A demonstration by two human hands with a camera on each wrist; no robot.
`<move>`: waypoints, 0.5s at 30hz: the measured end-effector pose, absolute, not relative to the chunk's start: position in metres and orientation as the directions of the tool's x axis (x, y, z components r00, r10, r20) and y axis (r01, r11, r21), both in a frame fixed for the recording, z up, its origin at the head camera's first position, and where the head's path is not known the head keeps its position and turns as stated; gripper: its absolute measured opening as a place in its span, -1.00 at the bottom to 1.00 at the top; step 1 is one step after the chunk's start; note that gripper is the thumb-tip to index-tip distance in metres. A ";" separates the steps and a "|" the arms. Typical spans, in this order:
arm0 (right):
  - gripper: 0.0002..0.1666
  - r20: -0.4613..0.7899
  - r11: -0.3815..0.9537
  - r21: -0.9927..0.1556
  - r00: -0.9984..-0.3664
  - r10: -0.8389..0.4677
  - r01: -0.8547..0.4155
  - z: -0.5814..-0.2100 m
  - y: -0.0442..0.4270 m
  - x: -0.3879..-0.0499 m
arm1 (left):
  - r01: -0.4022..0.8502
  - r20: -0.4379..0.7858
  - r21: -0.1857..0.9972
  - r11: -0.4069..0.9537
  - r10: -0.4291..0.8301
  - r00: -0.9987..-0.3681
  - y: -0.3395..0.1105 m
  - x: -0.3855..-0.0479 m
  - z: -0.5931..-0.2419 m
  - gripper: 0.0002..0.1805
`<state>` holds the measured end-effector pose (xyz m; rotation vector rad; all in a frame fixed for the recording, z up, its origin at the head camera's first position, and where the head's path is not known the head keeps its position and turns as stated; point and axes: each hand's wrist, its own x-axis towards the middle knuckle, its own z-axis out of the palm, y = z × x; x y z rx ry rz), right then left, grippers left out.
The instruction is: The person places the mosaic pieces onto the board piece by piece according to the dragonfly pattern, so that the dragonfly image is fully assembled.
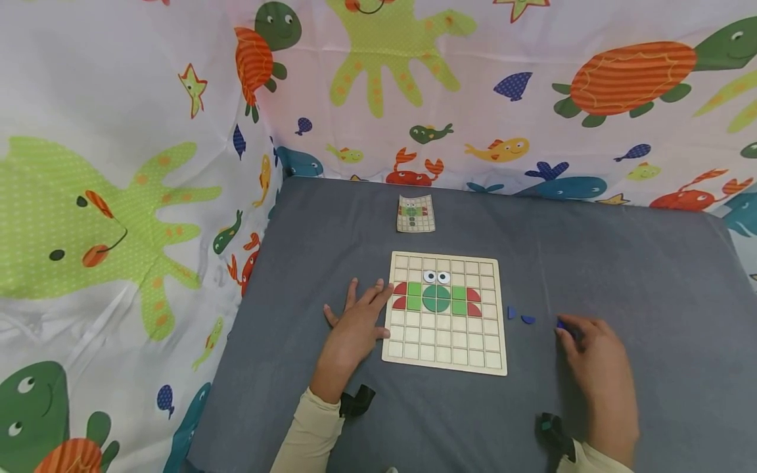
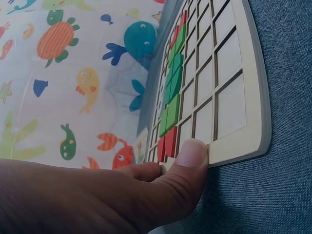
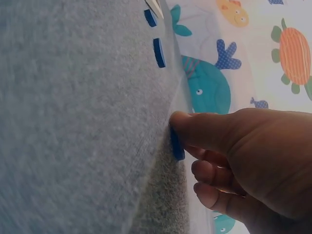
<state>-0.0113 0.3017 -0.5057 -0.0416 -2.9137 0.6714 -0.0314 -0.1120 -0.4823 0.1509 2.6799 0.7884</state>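
A square wooden grid board (image 1: 445, 351) lies on the grey cloth. Across its upper half are red quarter-round tiles, green square tiles (image 1: 458, 299), a dark green circle (image 1: 436, 298) of quarter tiles and two eye tiles (image 1: 436, 277). My left hand (image 1: 353, 330) rests at the board's left edge, fingers spread, its thumb (image 2: 191, 155) touching the rim beside the red tiles (image 2: 167, 144). Right of the board, my right hand (image 1: 600, 364) pinches a small blue tile (image 3: 176, 145) between thumb and forefinger, low over the cloth. Two more blue tiles (image 1: 528, 319) lie between board and hand.
Behind the board lies a small pattern card (image 1: 416, 214) with a similar coloured figure on a grid. A curtain (image 1: 378, 131) printed with sea animals hangs along the back and left of the grey surface (image 1: 331, 243). Dark straps (image 1: 357, 401) sit at both wrists.
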 end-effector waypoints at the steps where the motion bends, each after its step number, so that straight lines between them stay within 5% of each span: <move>1: -0.67 0.135 0.900 -0.436 -0.988 0.067 0.002 -0.505 0.302 -0.011 | 0.006 -0.294 0.541 0.841 0.196 -0.936 -0.112 -0.032 -0.482 -0.01; 15: -0.63 0.042 0.899 -0.422 -0.987 0.154 0.122 -0.507 0.309 -0.013 | 0.004 -0.302 0.530 0.848 0.193 -0.934 -0.111 -0.032 -0.483 0.01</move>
